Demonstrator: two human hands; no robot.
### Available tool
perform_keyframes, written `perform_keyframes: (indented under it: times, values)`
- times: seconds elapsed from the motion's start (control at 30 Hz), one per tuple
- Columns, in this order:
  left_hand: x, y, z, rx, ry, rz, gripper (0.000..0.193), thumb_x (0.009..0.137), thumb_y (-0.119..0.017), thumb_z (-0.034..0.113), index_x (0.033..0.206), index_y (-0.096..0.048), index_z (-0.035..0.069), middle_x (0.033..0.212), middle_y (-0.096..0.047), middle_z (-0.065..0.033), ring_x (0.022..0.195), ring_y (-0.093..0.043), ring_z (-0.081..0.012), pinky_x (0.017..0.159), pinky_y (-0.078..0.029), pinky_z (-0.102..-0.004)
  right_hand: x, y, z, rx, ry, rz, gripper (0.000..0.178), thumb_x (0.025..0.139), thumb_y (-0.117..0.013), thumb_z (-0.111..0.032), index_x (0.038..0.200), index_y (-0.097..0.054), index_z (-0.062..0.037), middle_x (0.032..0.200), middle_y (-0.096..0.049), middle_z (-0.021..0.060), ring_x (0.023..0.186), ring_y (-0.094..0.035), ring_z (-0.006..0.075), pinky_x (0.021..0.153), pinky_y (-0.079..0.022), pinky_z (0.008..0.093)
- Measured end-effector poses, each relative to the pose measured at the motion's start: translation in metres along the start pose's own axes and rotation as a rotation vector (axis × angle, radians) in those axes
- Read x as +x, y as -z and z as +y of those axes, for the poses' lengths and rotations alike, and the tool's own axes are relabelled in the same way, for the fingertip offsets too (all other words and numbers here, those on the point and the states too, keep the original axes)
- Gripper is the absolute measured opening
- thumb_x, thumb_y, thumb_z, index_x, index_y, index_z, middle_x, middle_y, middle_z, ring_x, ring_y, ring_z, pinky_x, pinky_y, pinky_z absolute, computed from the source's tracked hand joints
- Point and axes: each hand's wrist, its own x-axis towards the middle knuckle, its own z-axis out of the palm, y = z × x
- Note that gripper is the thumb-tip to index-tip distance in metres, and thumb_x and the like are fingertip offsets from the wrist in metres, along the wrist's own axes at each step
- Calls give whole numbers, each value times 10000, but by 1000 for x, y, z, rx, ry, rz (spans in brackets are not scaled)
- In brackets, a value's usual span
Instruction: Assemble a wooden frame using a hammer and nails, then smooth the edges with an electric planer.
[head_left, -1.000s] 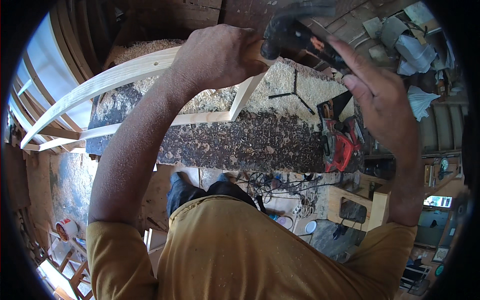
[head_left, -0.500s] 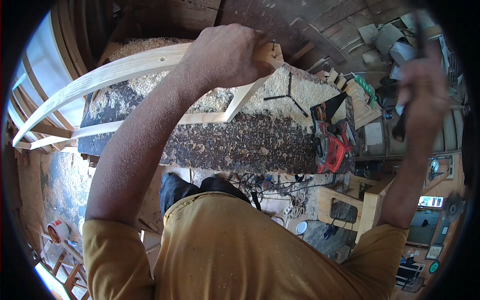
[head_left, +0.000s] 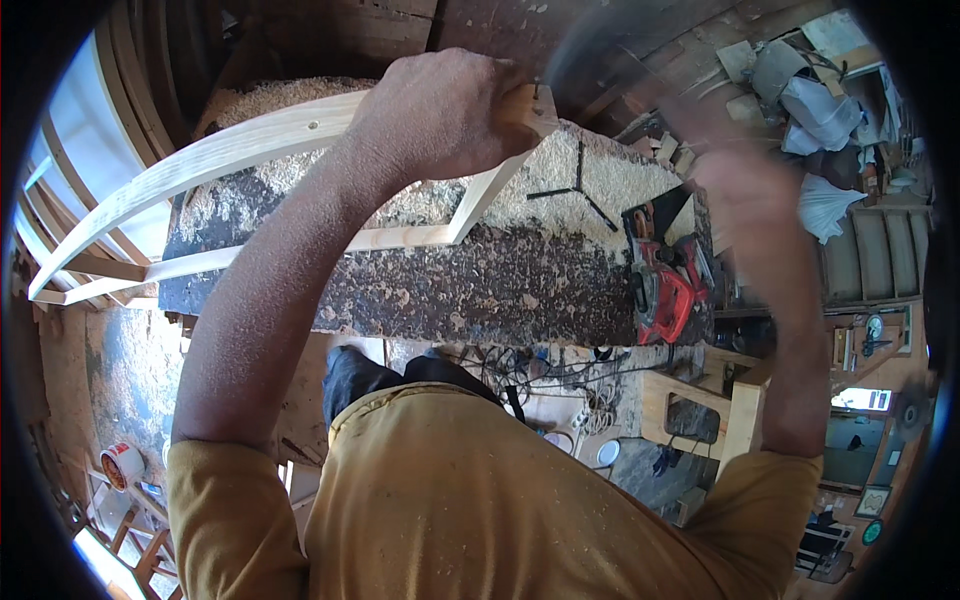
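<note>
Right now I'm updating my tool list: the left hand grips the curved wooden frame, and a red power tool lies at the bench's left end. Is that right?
Not quite. The head view shows the red power tool lying at the right end of the bench, not the left. The left hand does grip the curved wooden frame.

Wooden frame (head_left: 260, 132), 10 o'clock: pale straw, fine darker grain streaks. Bench (head_left: 450, 290), dial centre: near-black, mottled with buff blotches. Sawdust (head_left: 612, 165), 1 o'clock: cream; on it, three-armed piece (head_left: 578, 188), plain black. Power tool (head_left: 668, 305), 3 o'clock: red and black. Shirt (head_left: 470, 490), 6 o'clock: mustard-brown, sparse pale flecks. Trousers (head_left: 358, 382), 8 o'clock: dark navy. Bucket (head_left: 128, 462), farther out at 8: white with red markings, orange-brown inside.
</note>
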Motion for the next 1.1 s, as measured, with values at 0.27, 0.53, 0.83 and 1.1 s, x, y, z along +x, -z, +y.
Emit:
perform_keyframes:
  times: [0.27,0.53,0.83,1.1]
  values:
    - [6,0,5,-30,-36,106,468,711,-731,445,955,-649,54,781,-658,-118,727,-666,-242,731,-536,-363,46,45,44,705,-780,-114,203,954,-487,-163,1086,-584,-43,682,-517,4,506,-413,89,502,-390,233]
    - [-3,3,0,41,58,39,486,693,-714,530,805,-665,60,708,-643,-114,680,-661,-241,679,-536,-367,32,-9,-9,587,-227,-430,236,920,-537,-197,1040,-619,-11,964,-637,88,902,-600,198,802,-476,334]
    - [-2,0,-4,58,61,33,487,701,-712,524,818,-671,53,713,-654,-119,674,-668,-242,659,-539,-366,10,-8,9,509,-392,-324,172,912,-511,-155,993,-625,-54,863,-593,57,755,-569,96,665,-462,211]
    - [-1,1,1,73,49,74,503,718,-701,537,848,-672,52,699,-652,-117,654,-667,-234,653,-545,-354,0,-6,33,-4,-4,29,206,921,-547,-158,1064,-651,-52,715,-627,43,572,-551,123,564,-474,276]
